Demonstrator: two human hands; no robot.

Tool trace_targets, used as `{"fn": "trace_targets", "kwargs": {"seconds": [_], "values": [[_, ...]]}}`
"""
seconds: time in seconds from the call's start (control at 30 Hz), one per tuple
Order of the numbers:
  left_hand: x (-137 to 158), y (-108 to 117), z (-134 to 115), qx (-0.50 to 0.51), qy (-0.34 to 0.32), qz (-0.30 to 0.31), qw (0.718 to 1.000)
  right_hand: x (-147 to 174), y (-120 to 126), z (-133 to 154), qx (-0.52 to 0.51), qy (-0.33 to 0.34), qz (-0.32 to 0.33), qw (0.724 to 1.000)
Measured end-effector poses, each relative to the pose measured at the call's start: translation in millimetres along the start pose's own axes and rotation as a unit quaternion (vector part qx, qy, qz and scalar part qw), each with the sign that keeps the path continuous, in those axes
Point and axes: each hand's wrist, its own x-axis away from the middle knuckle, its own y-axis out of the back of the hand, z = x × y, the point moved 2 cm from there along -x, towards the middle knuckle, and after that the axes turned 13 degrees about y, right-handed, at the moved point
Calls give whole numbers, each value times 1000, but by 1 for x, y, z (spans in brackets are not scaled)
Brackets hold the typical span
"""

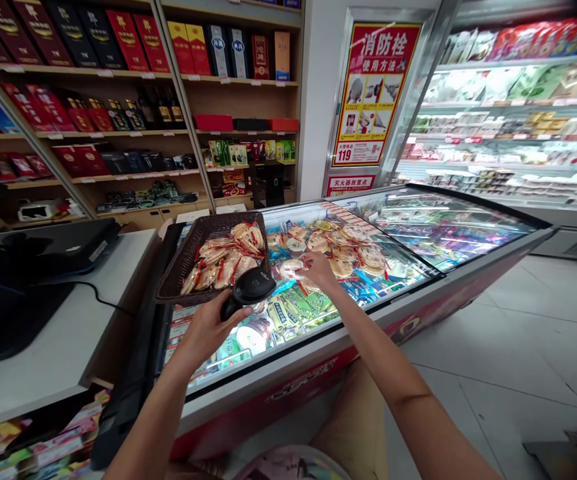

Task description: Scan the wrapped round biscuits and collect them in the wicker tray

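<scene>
Round packet (290, 269), right of the basket (182, 262), is pinched in the fingers of the outstretched right hand (321, 271); the left hand (213, 321), before the basket, curls its fingers around a scanner (254, 285). Beneath the basket, glass-topped freezer (293, 393); left, white counter (78, 320); behind, shelves (243, 100).

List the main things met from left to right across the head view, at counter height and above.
White counter, wicker basket, right hand, red-and-yellow poster, brightly lit shelves.
</scene>
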Motion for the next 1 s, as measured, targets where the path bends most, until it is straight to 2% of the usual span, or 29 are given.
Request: {"fn": "trace_targets", "kwargs": {"seconds": [0.07, 0.13, 0.23, 0.33, 0.43, 0.73, 1.0], "values": [[0, -1, -2, 2, -1, -7, 1000, 12, 16, 11, 11, 91, -65, 994], [0, -3, -4, 10, -2, -8, 1000, 27, 25, 24, 22, 180, -126, 975], [0, -7, -6, 20, -2, 3, 1000, 48, 29, 38, -8, 242, -180, 953], [2, -8, -7, 24, 1, 8, 1000, 57, 26, 42, -76, 257, -185, 945], [7, -6, -7, 26, 2, 19, 999, 59, 22, 41, -102, 261, -184, 942], [14, -1, -9, -4, -13, 61, 998, 58, 12, 44, -93, 277, -167, 942], [14, 5, 5, -45, 3, 48, 998, 51, 0, 54, -60, 298, -126, 944]]}}
